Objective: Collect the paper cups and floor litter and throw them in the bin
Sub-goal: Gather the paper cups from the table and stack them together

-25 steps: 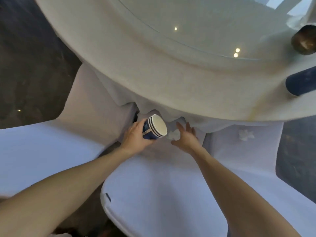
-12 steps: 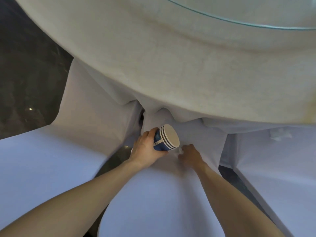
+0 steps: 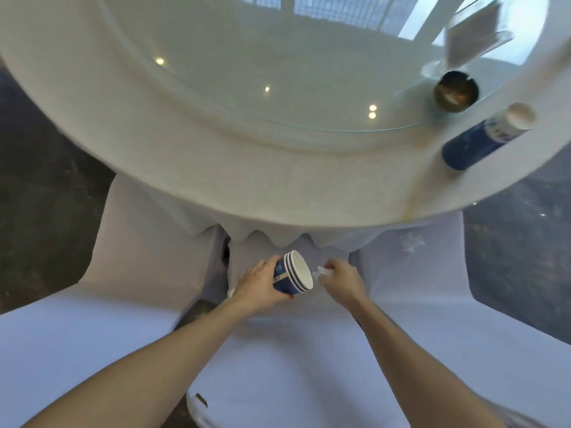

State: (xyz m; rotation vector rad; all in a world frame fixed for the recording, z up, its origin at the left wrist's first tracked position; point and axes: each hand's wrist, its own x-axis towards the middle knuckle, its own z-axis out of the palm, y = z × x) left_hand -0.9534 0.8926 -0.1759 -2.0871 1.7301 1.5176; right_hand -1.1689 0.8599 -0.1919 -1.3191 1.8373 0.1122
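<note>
My left hand (image 3: 259, 284) is wrapped around a nested stack of blue paper cups (image 3: 293, 274), tipped on its side with the white rims facing right, just over the near white-covered chair seat (image 3: 278, 366). Just right of the cups, my right hand (image 3: 341, 281) is curled shut, pinching a small white paper scrap (image 3: 321, 271). Further right another crumpled white scrap (image 3: 411, 241) lies on the neighbouring chair seat (image 3: 432, 288), and a blue bottle (image 3: 482, 139) lies on the round clothed table (image 3: 247, 168).

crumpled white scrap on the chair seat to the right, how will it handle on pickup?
The crumpled scrap looks like tissue: probably very light and floppy, collapsing under a pinch. It lies loose on the chair cover, so it should lift freely. Its thin, ragged edges suggest it may tear or shed bits.
</note>
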